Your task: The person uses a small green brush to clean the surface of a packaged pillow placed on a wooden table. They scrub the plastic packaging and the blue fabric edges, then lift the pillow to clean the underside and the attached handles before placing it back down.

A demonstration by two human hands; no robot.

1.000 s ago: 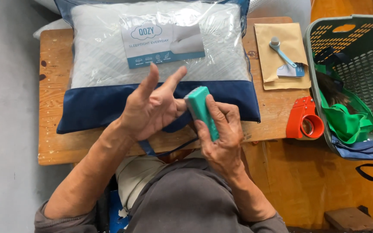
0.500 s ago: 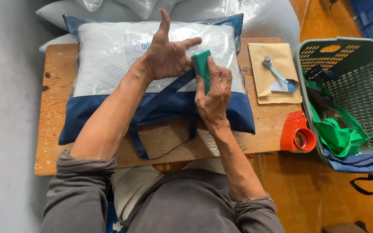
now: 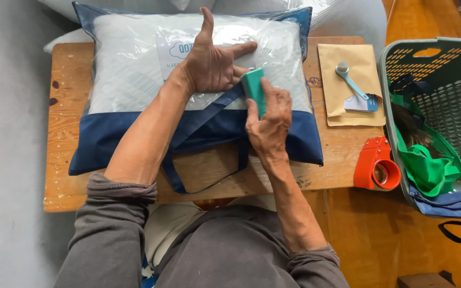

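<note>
The packed pillow [image 3: 198,74] in its clear, navy-trimmed bag sat across the middle of the wooden surface [image 3: 65,186]. It looked light and squashy, with slick plastic, so I'd guess the strap loops were the spot to grab. Left hand [image 3: 214,61] rested splayed open on it; right hand [image 3: 268,120] was clamped on a small teal block [image 3: 253,89]. At right, the green basket [image 3: 433,53] held green and dark cloth.

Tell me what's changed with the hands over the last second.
Both hands moved away from the body, up over the bagged pillow. The left hand now lies open on its clear cover; the right hand still grips the small teal block. Envelope, orange tape dispenser and basket stayed put.
</note>
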